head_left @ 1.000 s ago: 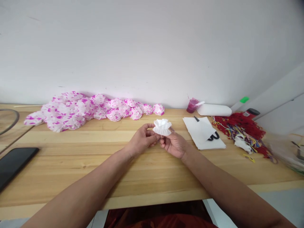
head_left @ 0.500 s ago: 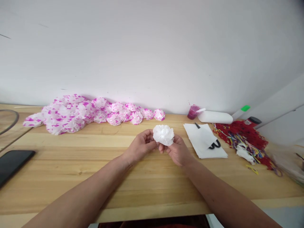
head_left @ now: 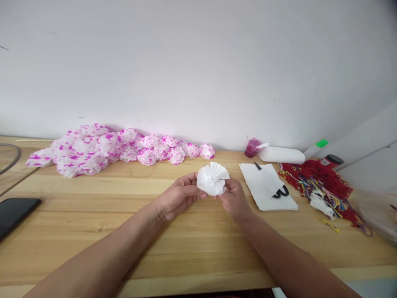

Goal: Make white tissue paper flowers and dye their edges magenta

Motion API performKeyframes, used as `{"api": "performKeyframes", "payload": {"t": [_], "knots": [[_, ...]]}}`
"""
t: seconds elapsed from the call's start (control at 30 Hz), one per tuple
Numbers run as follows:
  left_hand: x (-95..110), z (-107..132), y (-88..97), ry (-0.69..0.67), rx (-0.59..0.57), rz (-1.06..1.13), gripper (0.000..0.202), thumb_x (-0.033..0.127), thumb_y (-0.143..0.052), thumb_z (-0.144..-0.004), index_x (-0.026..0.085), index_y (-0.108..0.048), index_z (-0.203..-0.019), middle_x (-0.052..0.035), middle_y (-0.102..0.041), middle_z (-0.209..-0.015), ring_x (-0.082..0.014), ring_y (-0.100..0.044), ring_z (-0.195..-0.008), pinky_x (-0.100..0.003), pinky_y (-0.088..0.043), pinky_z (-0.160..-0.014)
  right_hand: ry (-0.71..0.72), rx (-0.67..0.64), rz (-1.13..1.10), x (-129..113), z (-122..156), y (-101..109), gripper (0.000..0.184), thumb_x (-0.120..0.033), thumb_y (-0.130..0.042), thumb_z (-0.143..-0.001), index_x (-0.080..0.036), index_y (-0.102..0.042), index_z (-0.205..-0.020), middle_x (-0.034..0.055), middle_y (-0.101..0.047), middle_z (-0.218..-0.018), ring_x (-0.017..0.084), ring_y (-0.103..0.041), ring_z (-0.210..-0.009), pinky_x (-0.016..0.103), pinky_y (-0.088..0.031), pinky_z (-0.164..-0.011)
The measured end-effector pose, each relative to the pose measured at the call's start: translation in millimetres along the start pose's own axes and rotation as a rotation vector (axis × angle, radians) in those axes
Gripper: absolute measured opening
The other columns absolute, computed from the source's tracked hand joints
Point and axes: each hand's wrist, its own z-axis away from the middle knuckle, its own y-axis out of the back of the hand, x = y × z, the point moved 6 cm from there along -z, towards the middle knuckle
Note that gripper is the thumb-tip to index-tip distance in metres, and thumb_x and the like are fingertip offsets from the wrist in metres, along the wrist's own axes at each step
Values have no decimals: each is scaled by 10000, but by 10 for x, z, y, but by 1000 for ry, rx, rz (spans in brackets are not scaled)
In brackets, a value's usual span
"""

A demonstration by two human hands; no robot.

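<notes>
A white pleated paper flower (head_left: 212, 179) is held above the wooden table (head_left: 93, 215) between both hands. My left hand (head_left: 176, 196) pinches its left side with thumb and fingers closed on the paper. My right hand (head_left: 234, 198) grips its right side from below, fingers curled around the ruffled edge. A row of finished pink-and-white paper flowers (head_left: 118, 148) lies along the wall behind.
A stack of white paper sheets (head_left: 266, 190) with black scissors (head_left: 281, 191) lies to the right. Beyond are a pink cup (head_left: 252, 147), a white bottle (head_left: 282, 155) and a pile of red and coloured strings (head_left: 319, 180). A black phone (head_left: 14, 211) lies at the left edge.
The flower has been turned in my hands, from facing me to tilted sideways with its pleats fanned out. Both hands shifted slightly lower and closer to me.
</notes>
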Motion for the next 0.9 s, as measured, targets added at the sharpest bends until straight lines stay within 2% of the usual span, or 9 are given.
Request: {"api": "performKeyframes", "payload": {"t": [0.1, 0.17, 0.23, 0.37, 0.57, 0.73, 0.83, 0.9], "knots": [[21, -1, 4, -25, -6, 57, 295, 123, -801, -703, 146, -706, -982, -88, -720, -1010, -167, -670, -891, -280, -522, -844, 203, 88, 94, -121, 34, 31, 167, -294, -824, -707, -260, -732, -843, 35, -677, -833, 207, -604, -802, 317, -511, -707], [51, 2, -2, -54, -15, 86, 287, 121, -797, -708, 148, -703, -978, -89, -716, -1038, -168, -667, -911, -283, -527, -853, 260, 75, 137, -148, 56, 14, 131, -278, -788, -761, -262, -748, -885, 50, -708, -957, 224, -636, -900, 341, -522, -812], [73, 8, -11, -67, -25, 95, 311, 103, -793, -702, 150, -705, -997, -79, -714, -1019, -161, -667, -892, -272, -536, -827, 298, 66, 185, -156, 73, 12, 113, -255, -743, -810, -267, -759, -921, 54, -721, -1009, 226, -653, -919, 351, -523, -849], [77, 15, 0, -55, -1, 63, 351, 77, -787, -697, 154, -712, -1031, -63, -717, -939, -134, -664, -794, -234, -536, -736, 356, 102, 350, -160, 93, 66, 143, -221, -677, -853, -257, -770, -956, 50, -749, -947, 240, -675, -892, 366, -530, -846], [106, 23, 15, -37, 91, -39, 330, 71, -787, -641, 153, -726, -954, -58, -723, -887, -142, -665, -763, -229, -517, -682, 456, 134, 570, -254, 125, 79, 136, -148, -694, -807, -245, -777, -856, 29, -748, -836, 227, -657, -759, 337, -513, -753], [201, 86, -47, -52, 52, -133, 361, 73, -758, -638, 163, -735, -987, -37, -679, -839, -132, -631, -739, -229, -539, -660, 488, 134, 647, -298, 118, 61, 161, -141, -647, -837, -248, -755, -784, 27, -714, -785, 210, -628, -717, 317, -494, -716], [278, 119, -62, -96, 8, -135, 355, 138, -751, -691, 182, -737, -1043, -3, -594, -762, -102, -555, -616, -197, -491, -503, 449, 140, 637, -244, 86, 101, 146, -160, -639, -849, -240, -741, -781, 16, -693, -757, 202, -619, -717, 329, -501, -760], [337, 111, -5, -161, 57, -84, 298, 215, -744, -738, 190, -733, -1034, 24, -520, -690, -80, -480, -538, -173, -401, -416, 405, 132, 586, -193, 61, 125, 99, -185, -665, -840, -237, -739, -799, 8, -693, -757, 207, -626, -744, 344, -509, -806]]}}
